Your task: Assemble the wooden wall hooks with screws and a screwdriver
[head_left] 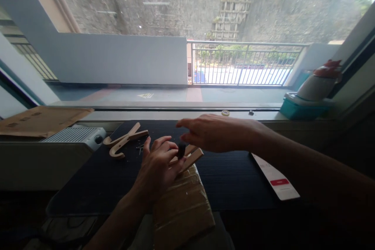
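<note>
My left hand (159,160) is closed round pale wooden pieces (193,159), pressing them on a board wrapped in clear film (184,207). A short black cylindrical object (181,150) stands between its thumb and fingers; its kind I cannot make out. Just above and to the right hovers my right hand (213,132), fingers stretched out to the left. Its fingertips are near the black object, and I see nothing held in them. Beyond my left hand, two hooked wooden pieces (124,140) lie crossed on the dark table, with small thin metal bits (140,148) beside them.
A phone (277,177) lies on the dark table (228,187) under my right forearm. Flat cardboard (43,119) rests on a white heater (79,136) to the left. On the sill are a tape roll (225,113) and a teal box (304,106) bearing a red-topped white object (318,84).
</note>
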The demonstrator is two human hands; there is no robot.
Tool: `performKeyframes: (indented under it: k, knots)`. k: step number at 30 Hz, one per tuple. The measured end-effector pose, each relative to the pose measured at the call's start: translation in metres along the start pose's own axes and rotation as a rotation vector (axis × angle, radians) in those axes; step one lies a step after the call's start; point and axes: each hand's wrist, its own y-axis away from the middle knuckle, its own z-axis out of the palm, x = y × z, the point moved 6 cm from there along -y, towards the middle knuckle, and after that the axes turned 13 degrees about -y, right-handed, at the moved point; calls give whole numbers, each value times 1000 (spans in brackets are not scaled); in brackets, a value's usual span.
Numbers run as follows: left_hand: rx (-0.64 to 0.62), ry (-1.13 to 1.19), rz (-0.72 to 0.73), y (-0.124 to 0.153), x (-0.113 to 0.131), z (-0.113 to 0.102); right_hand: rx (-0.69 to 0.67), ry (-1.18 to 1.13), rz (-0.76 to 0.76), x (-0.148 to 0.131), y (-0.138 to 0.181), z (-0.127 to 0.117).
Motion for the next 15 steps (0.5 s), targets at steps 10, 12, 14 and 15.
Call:
performKeyframes:
  k: [10,12,14,15]
  knots:
    - [123,7,26,9,-17,16,479,7,499,157,183,45]
    - [166,10,25,9,-16,16,491,-27,541,176,199,67]
    - [222,17,20,9,-14,13,481,-69,544,186,206,79]
    - [251,17,16,9,-13,12,472,-88,548,190,206,81]
